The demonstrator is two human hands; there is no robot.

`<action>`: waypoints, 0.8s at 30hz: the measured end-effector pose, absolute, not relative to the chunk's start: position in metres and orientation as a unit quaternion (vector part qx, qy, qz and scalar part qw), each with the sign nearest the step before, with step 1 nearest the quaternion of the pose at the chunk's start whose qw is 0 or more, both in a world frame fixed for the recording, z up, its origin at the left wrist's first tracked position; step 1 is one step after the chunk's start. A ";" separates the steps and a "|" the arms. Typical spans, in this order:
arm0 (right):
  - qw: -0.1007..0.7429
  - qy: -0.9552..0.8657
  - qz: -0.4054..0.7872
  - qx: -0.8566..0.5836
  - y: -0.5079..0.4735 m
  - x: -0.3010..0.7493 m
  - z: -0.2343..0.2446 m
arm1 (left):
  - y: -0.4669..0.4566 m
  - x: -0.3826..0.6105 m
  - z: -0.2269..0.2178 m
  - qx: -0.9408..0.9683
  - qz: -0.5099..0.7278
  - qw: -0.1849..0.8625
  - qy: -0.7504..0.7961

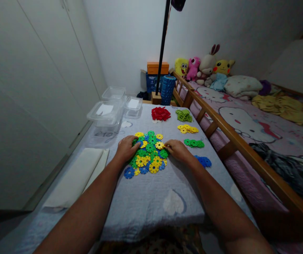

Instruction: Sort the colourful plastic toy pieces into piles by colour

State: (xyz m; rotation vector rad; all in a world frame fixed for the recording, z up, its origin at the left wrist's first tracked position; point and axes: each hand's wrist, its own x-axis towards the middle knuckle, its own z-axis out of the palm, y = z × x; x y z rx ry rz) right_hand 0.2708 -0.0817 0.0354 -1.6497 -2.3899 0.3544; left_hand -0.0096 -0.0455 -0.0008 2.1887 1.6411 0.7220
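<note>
My left hand (pixel 127 148) partly hides the disc pile (pixel 150 147) mid-frame; the bottom edge crops my forearms (pixel 88 203), the top edge the pole (pixel 162 49).

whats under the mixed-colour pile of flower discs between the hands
The pile lies on a cloth with heart shapes, which shows around its edges. The cloth directly beneath, and anything fully buried, is covered and cannot be seen.

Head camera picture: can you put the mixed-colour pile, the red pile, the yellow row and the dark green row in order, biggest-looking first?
1. Mixed-colour pile, easily largest
2. Red pile
3. Yellow row and dark green row: too alike to rank
</note>
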 end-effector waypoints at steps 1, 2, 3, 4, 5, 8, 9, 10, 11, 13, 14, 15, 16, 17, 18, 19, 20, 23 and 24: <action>0.109 -0.816 0.122 -0.555 -0.081 0.273 0.036 | -0.046 -0.010 -0.001 0.764 0.252 0.155 0.573; 0.114 -0.818 0.122 -0.550 -0.079 0.275 0.036 | -0.046 -0.009 0.000 0.764 0.251 0.155 0.573; 0.124 -0.820 0.120 -0.546 -0.077 0.278 0.037 | -0.046 -0.009 0.000 0.764 0.252 0.154 0.574; 0.138 -0.820 0.117 -0.543 -0.074 0.282 0.037 | -0.046 -0.009 0.000 0.763 0.252 0.154 0.574; 0.156 -0.818 0.113 -0.541 -0.071 0.287 0.038 | -0.046 -0.009 0.000 0.763 0.253 0.154 0.574; 0.222 -0.800 0.114 -0.545 -0.057 0.308 0.041 | -0.046 -0.009 0.000 0.763 0.255 0.153 0.573; 0.248 -0.787 0.122 -0.552 -0.051 0.318 0.042 | -0.046 -0.009 0.000 0.763 0.256 0.153 0.574; 0.275 -0.768 0.134 -0.563 -0.044 0.328 0.043 | -0.046 -0.009 0.000 0.763 0.256 0.152 0.574; 0.303 -0.742 0.148 -0.579 -0.037 0.338 0.043 | -0.046 -0.009 0.000 0.763 0.255 0.152 0.575; 0.359 -0.672 0.169 -0.625 -0.023 0.360 0.041 | -0.046 -0.009 0.000 0.762 0.253 0.153 0.576; 0.386 -0.630 0.170 -0.652 -0.015 0.371 0.039 | -0.046 -0.009 0.000 0.763 0.252 0.153 0.576; 0.408 -0.589 0.168 -0.678 -0.008 0.382 0.036 | -0.046 -0.009 0.000 0.763 0.251 0.153 0.576; 0.425 -0.550 0.164 -0.700 -0.002 0.391 0.033 | -0.046 -0.009 0.000 0.763 0.251 0.154 0.576; 0.437 -0.515 0.159 -0.720 0.004 0.399 0.030 | -0.046 -0.009 0.000 0.763 0.251 0.154 0.576; 0.443 -0.489 0.154 -0.735 0.009 0.406 0.028 | -0.046 -0.009 0.000 0.763 0.251 0.154 0.576; 0.445 -0.470 0.149 -0.748 0.014 0.410 0.025 | -0.046 -0.009 0.000 0.763 0.251 0.154 0.575; 0.442 -0.458 0.143 -0.758 0.018 0.413 0.023 | -0.046 -0.009 0.000 0.764 0.250 0.154 0.575; 0.420 -0.450 0.126 -0.778 0.027 0.411 0.019 | -0.046 -0.009 0.000 0.764 0.248 0.154 0.575; 0.412 -0.449 0.123 -0.783 0.030 0.408 0.019 | -0.046 -0.009 0.000 0.764 0.247 0.155 0.576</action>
